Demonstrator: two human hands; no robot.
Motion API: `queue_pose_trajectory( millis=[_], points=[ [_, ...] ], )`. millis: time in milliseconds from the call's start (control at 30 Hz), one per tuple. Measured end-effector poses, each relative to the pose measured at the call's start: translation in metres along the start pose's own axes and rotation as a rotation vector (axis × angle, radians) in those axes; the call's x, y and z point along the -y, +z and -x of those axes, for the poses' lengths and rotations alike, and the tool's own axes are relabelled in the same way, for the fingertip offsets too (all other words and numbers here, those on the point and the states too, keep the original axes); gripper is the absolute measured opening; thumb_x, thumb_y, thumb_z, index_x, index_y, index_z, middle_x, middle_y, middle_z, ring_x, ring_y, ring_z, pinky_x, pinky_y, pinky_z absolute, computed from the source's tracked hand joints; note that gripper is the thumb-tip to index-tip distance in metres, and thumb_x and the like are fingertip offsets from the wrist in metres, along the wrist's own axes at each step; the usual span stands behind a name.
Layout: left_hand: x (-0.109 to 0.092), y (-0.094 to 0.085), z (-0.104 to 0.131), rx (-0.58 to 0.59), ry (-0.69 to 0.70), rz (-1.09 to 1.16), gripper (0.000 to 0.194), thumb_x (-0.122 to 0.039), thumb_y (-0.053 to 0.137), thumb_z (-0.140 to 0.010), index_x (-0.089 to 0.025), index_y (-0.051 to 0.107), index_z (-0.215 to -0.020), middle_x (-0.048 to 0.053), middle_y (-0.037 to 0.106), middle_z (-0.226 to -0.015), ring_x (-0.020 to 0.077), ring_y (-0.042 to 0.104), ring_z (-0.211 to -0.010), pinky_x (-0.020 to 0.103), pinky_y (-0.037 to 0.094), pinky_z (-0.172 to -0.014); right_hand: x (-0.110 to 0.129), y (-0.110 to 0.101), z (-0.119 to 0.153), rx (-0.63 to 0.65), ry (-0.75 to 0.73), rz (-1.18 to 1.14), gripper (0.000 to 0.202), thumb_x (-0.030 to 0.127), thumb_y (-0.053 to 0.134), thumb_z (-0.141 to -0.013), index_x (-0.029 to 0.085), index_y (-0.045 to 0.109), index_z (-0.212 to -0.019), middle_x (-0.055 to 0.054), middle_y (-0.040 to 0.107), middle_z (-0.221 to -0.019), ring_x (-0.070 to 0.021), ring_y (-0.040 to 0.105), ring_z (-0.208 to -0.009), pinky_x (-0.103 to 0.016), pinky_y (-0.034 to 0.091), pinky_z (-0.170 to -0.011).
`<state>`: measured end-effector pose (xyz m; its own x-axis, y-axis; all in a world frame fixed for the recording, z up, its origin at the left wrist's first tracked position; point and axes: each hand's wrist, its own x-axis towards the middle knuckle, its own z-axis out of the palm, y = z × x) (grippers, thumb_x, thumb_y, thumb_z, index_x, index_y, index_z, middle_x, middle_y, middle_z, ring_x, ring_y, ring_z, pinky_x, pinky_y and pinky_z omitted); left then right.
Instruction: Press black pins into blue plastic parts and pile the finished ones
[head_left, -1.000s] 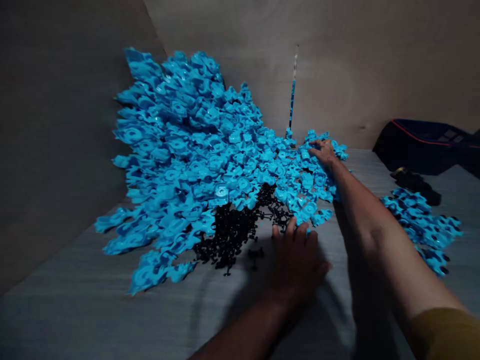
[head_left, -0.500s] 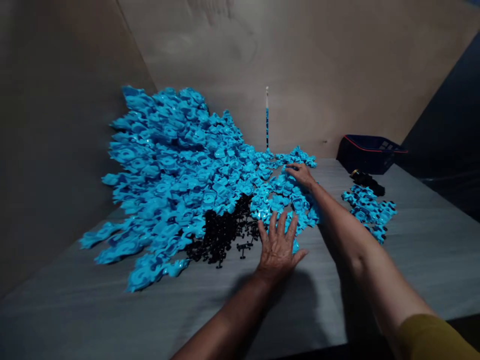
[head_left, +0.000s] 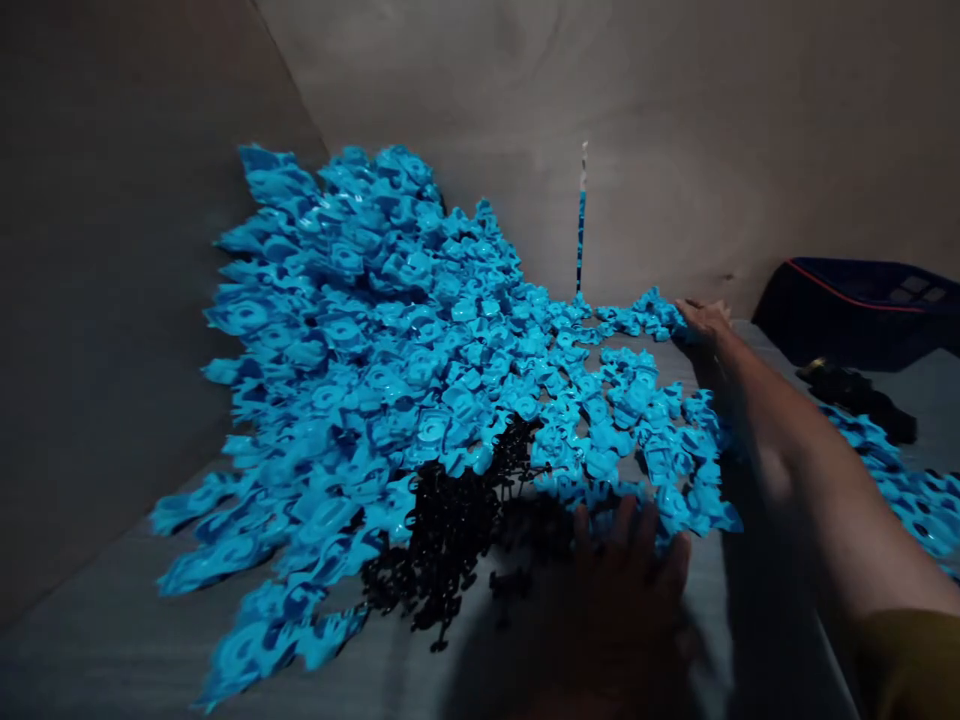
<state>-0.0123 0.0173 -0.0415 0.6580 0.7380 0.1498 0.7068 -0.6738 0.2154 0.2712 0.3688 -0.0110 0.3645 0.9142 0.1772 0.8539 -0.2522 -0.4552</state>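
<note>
A large heap of glossy blue plastic pieces (head_left: 360, 300), shaped like small toy car bodies, spreads across the table from the left. Against its front edge lies a pile of thin black parts (head_left: 450, 520) resembling wheel axles. My left hand (head_left: 630, 570) is in deep shadow, its fingers spread at the near edge of the blue pieces; nothing shows in it. Farther back, my right hand (head_left: 705, 318) reaches the right end of a short row of blue pieces (head_left: 637, 315). Its fingers stretch out beside them, apparently touching the outermost one.
A dark blue basket with a red rim line (head_left: 847, 300) stands at the back right. In front of it lies a black object (head_left: 859, 400), with more blue pieces (head_left: 915, 495) nearby. A thin striped stick (head_left: 582, 220) rises upright before the board wall (head_left: 675, 130).
The view has come closer and shifted left. My right hand has moved back and right to the end of the far row. My left hand stays spread and is now darker.
</note>
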Motion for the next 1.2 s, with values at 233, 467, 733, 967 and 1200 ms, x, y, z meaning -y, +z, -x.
queue_pose_trajectory(
  millis=[233,467,733,967,1200],
  points=[
    [0.002,0.006,0.0,-0.034,-0.001,0.046,0.067,-0.059,0.051,-0.095,-0.032,0.041,-0.156,0.013,0.049,-0.157,0.0413,0.038,-0.145,0.078,0.018,-0.114,-0.003,0.016,0.008,0.029,-0.013,-0.067,0.048,0.05,0.06,-0.091,0.022,0.069,-0.129,-0.021,0.052,-0.142,-0.0376,0.044,-0.136,-0.052,0.035,-0.112],
    [-0.01,-0.019,-0.01,-0.015,-0.111,0.054,0.058,-0.051,0.055,-0.096,-0.023,0.053,-0.147,0.015,0.053,-0.153,0.0421,0.039,-0.145,0.081,0.019,-0.113,-0.019,0.008,0.067,0.046,-0.061,-0.114,0.042,0.048,0.058,-0.09,0.028,0.07,-0.125,-0.011,0.063,-0.13,-0.0276,0.054,-0.126,-0.045,0.042,-0.109],
    [-0.013,-0.006,-0.01,-0.231,-0.11,-0.035,0.06,-0.051,0.062,-0.092,-0.015,0.059,-0.139,0.021,0.056,-0.148,0.0434,0.04,-0.144,0.08,0.013,-0.116,0.011,0.003,0.142,0.001,0.079,-0.193,0.043,0.045,0.051,-0.094,0.022,0.067,-0.127,-0.016,0.06,-0.135,-0.0294,0.053,-0.127,-0.05,0.04,-0.11],
    [-0.013,-0.013,-0.007,-0.228,-0.108,-0.02,0.055,-0.047,0.064,-0.091,-0.013,0.061,-0.134,0.022,0.059,-0.141,0.0432,0.04,-0.142,0.08,0.009,-0.115,0.025,-0.052,0.158,0.081,0.06,-0.382,0.044,0.038,0.06,-0.086,0.018,0.066,-0.125,-0.013,0.068,-0.123,-0.029,0.06,-0.118,-0.045,0.046,-0.105],
    [-0.012,-0.019,-0.004,-0.354,-0.034,0.048,0.052,-0.046,0.064,-0.091,-0.012,0.062,-0.13,0.022,0.062,-0.133,0.0421,0.044,-0.136,0.078,0.009,-0.115,0.005,-0.136,0.233,0.322,-0.052,-0.713,0.034,0.015,0.056,-0.07,0.015,0.067,-0.102,-0.003,0.065,-0.08,-0.0128,0.056,-0.063,-0.026,0.05,-0.059]
  ],
)
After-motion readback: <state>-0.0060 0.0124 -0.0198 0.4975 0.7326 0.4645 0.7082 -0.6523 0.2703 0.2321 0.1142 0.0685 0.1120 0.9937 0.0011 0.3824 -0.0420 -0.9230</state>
